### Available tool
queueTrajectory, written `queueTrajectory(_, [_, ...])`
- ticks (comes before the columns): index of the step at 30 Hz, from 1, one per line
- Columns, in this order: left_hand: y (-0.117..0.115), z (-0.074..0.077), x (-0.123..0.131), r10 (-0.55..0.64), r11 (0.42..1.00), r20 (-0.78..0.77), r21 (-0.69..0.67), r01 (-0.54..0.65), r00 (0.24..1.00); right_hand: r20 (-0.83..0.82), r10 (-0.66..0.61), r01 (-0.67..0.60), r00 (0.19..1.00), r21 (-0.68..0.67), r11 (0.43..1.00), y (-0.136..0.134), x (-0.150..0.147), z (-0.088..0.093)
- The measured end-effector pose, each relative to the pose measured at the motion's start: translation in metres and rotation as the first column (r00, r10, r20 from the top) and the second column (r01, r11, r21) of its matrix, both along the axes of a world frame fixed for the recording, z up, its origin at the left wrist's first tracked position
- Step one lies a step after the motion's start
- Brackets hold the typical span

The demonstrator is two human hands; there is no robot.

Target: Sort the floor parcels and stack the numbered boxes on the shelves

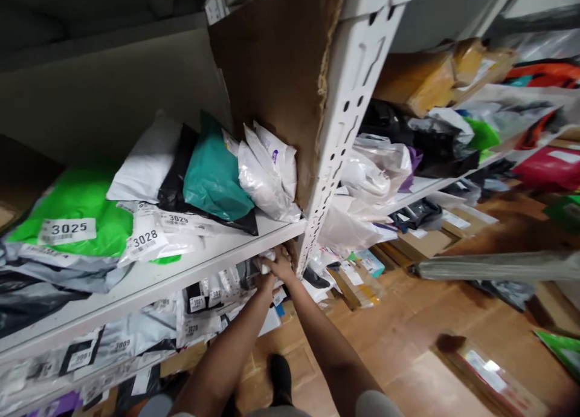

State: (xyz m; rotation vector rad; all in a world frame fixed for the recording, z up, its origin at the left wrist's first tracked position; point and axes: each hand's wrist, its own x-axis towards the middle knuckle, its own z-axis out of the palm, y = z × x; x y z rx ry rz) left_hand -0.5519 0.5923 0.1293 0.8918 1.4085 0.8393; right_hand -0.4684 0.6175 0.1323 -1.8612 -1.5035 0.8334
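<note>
A small white packet [268,254] is lying at the right end of the lower shelf level, just under the front edge of the upper shelf [226,252] and near the white upright post [335,145]. Its pale, slightly shiny wrapping is looking crumpled. The 2 hands, left [266,274] and right [283,267], are meeting at it and covering much of it, so its full shape and tilt are staying unclear.

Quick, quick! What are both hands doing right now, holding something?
Left hand: partly hidden by a small white package below the shelf; grip can't be told.
Right hand: at that package too; open or closed can't be told.
</note>
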Motion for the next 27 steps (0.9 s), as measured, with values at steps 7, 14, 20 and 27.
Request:
queueTrajectory(7, [-0.006,0.002,-0.072,-0.077,0.862,-0.758,0.276,0.426,0.648,0.114,0.146,-0.15,0.983,0.035,0.988,0.008,0.009,-0.028])
queueTrajectory(14, [0.011,-0.013,-0.092,-0.142,0.796,-0.98,-0.031,0.604,0.137,0.178,0.153,-0.163,0.972,0.042,0.986,0.014,-0.007,-0.047])
queueTrajectory(20, [0.007,-0.013,-0.128,-0.135,0.809,-0.983,-0.039,0.586,0.121,0.152,0.22,-0.219,0.963,-0.027,0.975,0.029,-0.034,-0.046])
queueTrajectory(27, [0.006,-0.015,-0.139,-0.175,0.772,-0.976,-0.053,0.633,0.131,0.154,0.119,-0.096,0.981,-0.147,0.984,0.038,-0.015,-0.063])
